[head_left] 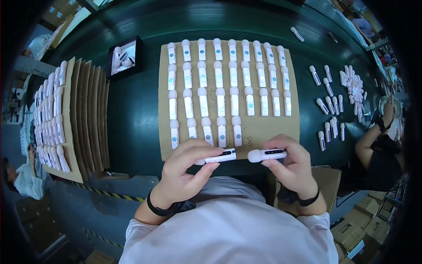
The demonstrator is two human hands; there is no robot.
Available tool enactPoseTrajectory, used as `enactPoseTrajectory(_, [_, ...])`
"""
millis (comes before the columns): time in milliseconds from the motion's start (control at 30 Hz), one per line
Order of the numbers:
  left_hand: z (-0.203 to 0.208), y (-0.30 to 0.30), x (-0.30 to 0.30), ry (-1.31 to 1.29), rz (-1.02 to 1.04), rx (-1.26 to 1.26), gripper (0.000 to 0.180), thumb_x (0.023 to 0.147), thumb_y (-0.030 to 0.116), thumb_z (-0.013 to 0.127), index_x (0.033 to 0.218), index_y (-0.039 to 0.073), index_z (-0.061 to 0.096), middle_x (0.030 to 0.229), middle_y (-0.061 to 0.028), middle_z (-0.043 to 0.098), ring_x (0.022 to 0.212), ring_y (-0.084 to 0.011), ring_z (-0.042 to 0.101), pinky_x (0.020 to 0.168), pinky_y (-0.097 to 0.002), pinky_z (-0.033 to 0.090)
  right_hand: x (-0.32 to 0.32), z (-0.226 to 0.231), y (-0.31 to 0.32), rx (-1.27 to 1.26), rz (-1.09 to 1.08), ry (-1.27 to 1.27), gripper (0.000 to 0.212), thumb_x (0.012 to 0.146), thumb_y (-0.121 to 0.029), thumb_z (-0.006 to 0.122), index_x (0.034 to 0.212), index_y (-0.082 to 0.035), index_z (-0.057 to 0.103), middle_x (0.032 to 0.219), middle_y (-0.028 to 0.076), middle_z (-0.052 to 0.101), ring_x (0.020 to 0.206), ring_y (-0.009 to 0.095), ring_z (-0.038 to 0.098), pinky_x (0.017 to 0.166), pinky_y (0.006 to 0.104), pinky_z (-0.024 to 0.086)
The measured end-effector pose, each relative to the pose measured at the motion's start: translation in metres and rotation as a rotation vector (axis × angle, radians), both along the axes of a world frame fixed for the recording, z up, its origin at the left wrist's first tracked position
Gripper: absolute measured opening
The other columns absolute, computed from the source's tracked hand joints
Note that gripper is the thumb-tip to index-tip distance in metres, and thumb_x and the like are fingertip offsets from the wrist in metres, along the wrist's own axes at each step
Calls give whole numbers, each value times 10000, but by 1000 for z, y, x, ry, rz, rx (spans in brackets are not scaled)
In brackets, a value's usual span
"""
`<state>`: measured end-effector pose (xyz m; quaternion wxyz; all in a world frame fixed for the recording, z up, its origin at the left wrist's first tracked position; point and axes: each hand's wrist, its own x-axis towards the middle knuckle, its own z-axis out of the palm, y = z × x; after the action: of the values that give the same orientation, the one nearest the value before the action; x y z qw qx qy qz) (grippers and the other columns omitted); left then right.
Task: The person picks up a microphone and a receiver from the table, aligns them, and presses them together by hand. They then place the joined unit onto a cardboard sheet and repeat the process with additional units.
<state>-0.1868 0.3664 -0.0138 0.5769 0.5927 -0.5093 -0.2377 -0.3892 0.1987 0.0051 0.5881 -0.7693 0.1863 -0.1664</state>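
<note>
My left hand (184,165) pinches a white mini wand massager (227,155) between thumb and fingers, its black button panel facing up and its round head mostly behind the fingers. In my right hand (292,163) is a second white wand massager (255,155), with its round head pointing left toward the first; the two are apart. Both are held just over the near edge of a cardboard sheet (268,130). On that sheet similar massagers (218,75) lie in rows, heads away from me, most with a blue round spot. The nearest row stops partway, left of my right hand.
Loose massagers (327,86) and a heap of them (353,86) lie on the green table (134,105) at right. A black box (139,53) holds several small items. Stacked cardboard sheets (90,119) carry more massagers at left. Other people (373,145) sit at both sides.
</note>
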Motion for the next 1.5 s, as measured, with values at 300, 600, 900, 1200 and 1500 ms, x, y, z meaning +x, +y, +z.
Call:
enactPoseTrajectory(300, [0, 13, -7, 42, -18, 16, 243, 784, -64, 697, 1020, -49, 641, 993, -155, 666, 923, -214, 635, 828, -303, 489, 6, -17, 28, 38, -100, -188, 266, 779, 23, 738, 997, 2, 587, 949, 98, 613, 828, 168, 568, 736, 272, 440])
enactPoseTrajectory(600, [3, 13, -10, 59, -40, 55, 264, 772, -78, 702, 1028, -49, 644, 1001, -159, 669, 924, -207, 645, 818, -291, 494, 9, -19, 28, -18, -94, -227, 270, 760, 27, 745, 986, 2, 599, 891, 94, 619, 808, 170, 562, 701, 273, 428])
enactPoseTrajectory(900, [2, 11, -6, 86, -49, 56, 256, 770, -76, 704, 1021, -52, 656, 987, -158, 673, 901, -199, 649, 808, -290, 496, 13, -22, 21, -124, -53, -257, 261, 761, 22, 745, 984, 7, 611, 890, 100, 622, 773, 174, 562, 661, 278, 419])
enactPoseTrajectory(1200, [-2, 8, -5, 67, -70, 24, 261, 773, -73, 703, 1028, -51, 656, 976, -161, 674, 890, -207, 648, 796, -295, 498, 13, -24, 20, -140, -55, -280, 268, 762, 15, 741, 998, 6, 615, 882, 105, 614, 782, 181, 560, 671, 280, 418])
enactPoseTrajectory(1500, [4, -2, -10, -37, 2, 11, 265, 765, -68, 700, 1025, -49, 656, 970, -155, 673, 901, -237, 646, 822, -322, 496, 14, -26, 27, 25, -136, -383, 275, 764, 78, 699, 1019, 11, 619, 986, 138, 609, 847, 197, 579, 739, 288, 461])
